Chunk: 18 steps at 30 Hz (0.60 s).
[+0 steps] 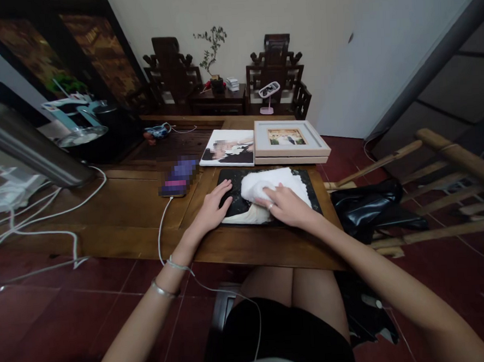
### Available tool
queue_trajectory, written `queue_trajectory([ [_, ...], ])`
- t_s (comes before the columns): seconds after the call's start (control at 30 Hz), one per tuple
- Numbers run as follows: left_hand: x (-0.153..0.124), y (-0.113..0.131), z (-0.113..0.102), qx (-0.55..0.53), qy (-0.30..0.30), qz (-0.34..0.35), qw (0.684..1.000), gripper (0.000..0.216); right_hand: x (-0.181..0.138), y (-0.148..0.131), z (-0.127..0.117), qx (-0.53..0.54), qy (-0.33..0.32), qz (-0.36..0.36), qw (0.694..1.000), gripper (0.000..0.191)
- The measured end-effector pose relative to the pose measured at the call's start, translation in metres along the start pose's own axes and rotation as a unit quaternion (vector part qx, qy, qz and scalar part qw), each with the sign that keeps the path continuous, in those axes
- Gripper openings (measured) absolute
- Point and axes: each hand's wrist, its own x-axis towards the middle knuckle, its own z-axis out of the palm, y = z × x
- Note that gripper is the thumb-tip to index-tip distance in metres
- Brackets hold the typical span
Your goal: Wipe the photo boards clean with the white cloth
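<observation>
My right hand [290,204] has its fingers curled around the bunched white cloth [274,178] — directly beneath them on the black board [236,186], long axis crosswise — while my left hand [211,208], farther off, lies spread, gripping nothing.

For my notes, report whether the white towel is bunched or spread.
Partly both: the white towel is bunched into a mound at the right hand, its remainder spread over the dark panel.

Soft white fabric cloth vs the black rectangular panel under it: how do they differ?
Pose: the soft white fabric cloth is partly bunched in the right hand; the black rectangular panel lies flat. Size: the cloth is smaller than the panel. Outline: cloth irregular, panel straight-edged.
</observation>
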Motion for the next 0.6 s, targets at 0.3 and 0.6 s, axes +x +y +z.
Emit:
queue_trajectory([
  [0.3, 0.000, 0.000, 0.000, -0.006, 0.005, 0.001, 1.000, 0.041, 0.066, 0.030, 0.007, 0.056, 0.066, 0.011, 0.996, 0.033],
  [0.6, 0.000, -0.001, 0.000, -0.003, 0.002, 0.001, 1.000, 0.042, 0.032, -0.001, 0.005, 0.024, 0.020, 0.030, 0.999, 0.029],
])
